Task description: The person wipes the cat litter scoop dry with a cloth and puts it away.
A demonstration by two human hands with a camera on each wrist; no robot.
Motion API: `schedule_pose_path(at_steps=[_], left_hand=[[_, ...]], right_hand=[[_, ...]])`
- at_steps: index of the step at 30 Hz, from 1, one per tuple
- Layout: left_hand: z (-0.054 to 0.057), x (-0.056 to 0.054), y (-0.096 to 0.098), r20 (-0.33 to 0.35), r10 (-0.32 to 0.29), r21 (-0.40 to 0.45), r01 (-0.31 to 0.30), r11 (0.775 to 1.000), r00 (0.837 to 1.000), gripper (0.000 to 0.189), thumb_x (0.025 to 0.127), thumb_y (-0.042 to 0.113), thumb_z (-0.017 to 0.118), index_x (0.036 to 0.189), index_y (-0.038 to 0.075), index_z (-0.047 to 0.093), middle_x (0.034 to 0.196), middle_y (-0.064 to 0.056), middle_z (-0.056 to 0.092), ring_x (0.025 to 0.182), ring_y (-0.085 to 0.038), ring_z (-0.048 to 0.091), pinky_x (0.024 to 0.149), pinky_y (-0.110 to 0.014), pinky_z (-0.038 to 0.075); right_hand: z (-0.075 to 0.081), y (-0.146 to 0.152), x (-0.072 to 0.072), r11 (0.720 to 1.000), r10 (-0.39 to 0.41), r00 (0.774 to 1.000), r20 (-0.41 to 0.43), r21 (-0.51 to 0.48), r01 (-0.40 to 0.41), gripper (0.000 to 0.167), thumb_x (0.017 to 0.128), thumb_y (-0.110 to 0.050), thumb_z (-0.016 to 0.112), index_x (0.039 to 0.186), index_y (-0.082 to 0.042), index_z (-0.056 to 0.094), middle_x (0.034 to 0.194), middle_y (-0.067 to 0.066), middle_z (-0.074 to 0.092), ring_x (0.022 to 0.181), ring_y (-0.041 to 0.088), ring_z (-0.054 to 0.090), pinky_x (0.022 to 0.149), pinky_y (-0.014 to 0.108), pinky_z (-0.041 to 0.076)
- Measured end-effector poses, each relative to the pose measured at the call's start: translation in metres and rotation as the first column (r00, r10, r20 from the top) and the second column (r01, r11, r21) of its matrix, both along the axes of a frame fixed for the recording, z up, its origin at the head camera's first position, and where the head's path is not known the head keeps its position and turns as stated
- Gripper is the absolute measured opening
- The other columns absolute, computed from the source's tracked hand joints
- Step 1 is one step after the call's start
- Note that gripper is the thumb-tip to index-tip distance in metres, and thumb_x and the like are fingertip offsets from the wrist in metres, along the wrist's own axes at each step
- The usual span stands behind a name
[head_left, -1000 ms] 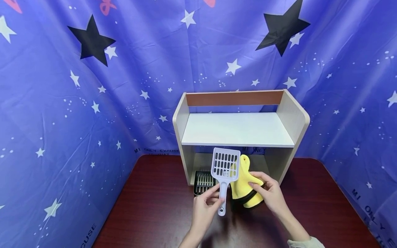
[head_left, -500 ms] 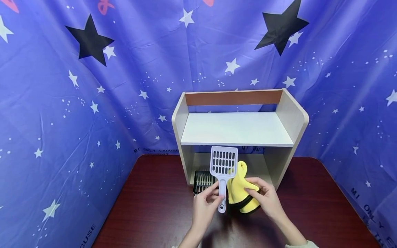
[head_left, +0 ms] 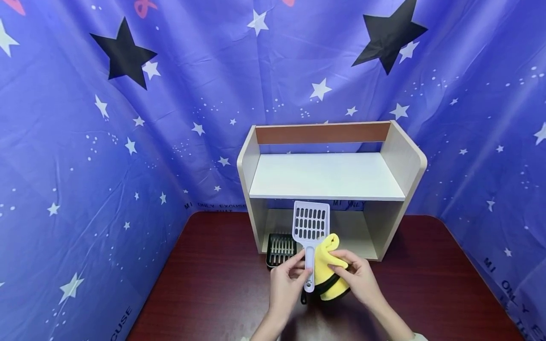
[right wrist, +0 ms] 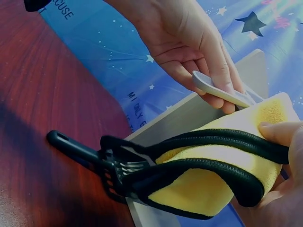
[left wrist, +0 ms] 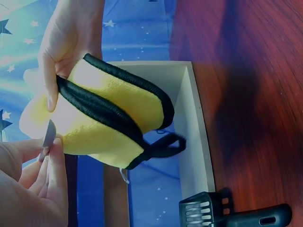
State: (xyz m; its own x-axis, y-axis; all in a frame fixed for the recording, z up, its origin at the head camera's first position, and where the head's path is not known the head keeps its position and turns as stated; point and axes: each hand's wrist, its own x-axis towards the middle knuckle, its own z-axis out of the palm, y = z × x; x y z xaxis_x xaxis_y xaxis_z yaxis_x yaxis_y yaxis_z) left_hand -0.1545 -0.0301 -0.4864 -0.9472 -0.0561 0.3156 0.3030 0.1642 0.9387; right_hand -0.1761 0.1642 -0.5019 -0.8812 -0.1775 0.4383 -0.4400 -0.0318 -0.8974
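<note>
From my remote post, I see two hands, slightly apart: the left hand [head_left: 285,285] pinches a pale scoop [head_left: 309,253] by its handle, slotted head up; the right hand [head_left: 361,280] grips a yellow cloth [head_left: 324,263] just beside it, before the shelf [head_left: 326,177]. A black scoop [left wrist: 232,220] lies at the shelf's front left.

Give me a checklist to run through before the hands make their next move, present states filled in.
1. Light scoop gripped: ok, the left hand pinches its handle.
2. Scoop's slotted end left uncovered by fingers: ok, in the head view.
3. Yellow cloth held: ok, the right hand pinches it.
4. Cloth spread flat: not ok, it is folded over.
5. Cloth touching the light scoop: cannot tell; they overlap in the head view.
6. Black scoop away from the work: not ok, the left hand partly hides it in the head view.
</note>
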Motion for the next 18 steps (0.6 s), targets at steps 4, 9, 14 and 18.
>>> schedule_pose_path(at_steps=[4, 9, 14, 18], left_hand=[[-0.001, 0.0, 0.0, 0.005, 0.007, 0.001, -0.007, 1.0, 1.0, 0.042, 0.081, 0.0, 0.079, 0.122, 0.002, 0.07, 0.092, -0.013, 0.078, 0.075, -0.015, 0.074, 0.068, -0.02, 0.06], [-0.001, -0.002, -0.004, 0.016, 0.011, 0.011, -0.011, 1.0, 1.0, 0.042, 0.081, 0.0, 0.078, 0.122, 0.002, 0.07, 0.092, -0.014, 0.078, 0.075, -0.013, 0.073, 0.069, -0.02, 0.06], [0.002, -0.007, -0.009, 0.043, 0.028, 0.012, -0.028, 1.0, 0.999, 0.043, 0.081, 0.0, 0.079, 0.122, 0.005, 0.07, 0.094, -0.013, 0.078, 0.075, -0.012, 0.073, 0.07, -0.019, 0.06], [0.008, -0.008, -0.014, 0.049, 0.046, 0.005, -0.046, 0.999, 0.998, 0.043, 0.081, 0.003, 0.079, 0.122, 0.009, 0.071, 0.095, -0.012, 0.078, 0.077, -0.013, 0.073, 0.07, -0.018, 0.059]], right_hand=[[-0.001, -0.001, 0.001, 1.0, -0.01, 1.0, -0.004, 0.009, 0.011, 0.03, 0.088, 0.013, 0.063, 0.113, -0.003, 0.068, 0.107, -0.02, 0.072, 0.09, -0.004, 0.066, 0.068, 0.018, 0.058], [-0.001, 0.0, 0.002, 0.999, -0.032, 0.999, -0.025, 0.029, 0.033, 0.028, 0.088, 0.012, 0.063, 0.113, 0.0, 0.068, 0.107, -0.02, 0.072, 0.091, -0.004, 0.065, 0.07, 0.016, 0.058], [0.0, 0.004, 0.003, 0.997, -0.065, 0.998, -0.017, 0.032, 0.066, 0.026, 0.089, 0.012, 0.063, 0.113, 0.002, 0.068, 0.104, -0.02, 0.072, 0.088, -0.004, 0.065, 0.068, 0.017, 0.057], [0.002, 0.008, 0.003, 0.996, -0.082, 0.997, 0.001, 0.033, 0.081, 0.026, 0.089, 0.011, 0.063, 0.114, 0.003, 0.067, 0.105, -0.02, 0.072, 0.087, -0.003, 0.066, 0.067, 0.017, 0.057]])
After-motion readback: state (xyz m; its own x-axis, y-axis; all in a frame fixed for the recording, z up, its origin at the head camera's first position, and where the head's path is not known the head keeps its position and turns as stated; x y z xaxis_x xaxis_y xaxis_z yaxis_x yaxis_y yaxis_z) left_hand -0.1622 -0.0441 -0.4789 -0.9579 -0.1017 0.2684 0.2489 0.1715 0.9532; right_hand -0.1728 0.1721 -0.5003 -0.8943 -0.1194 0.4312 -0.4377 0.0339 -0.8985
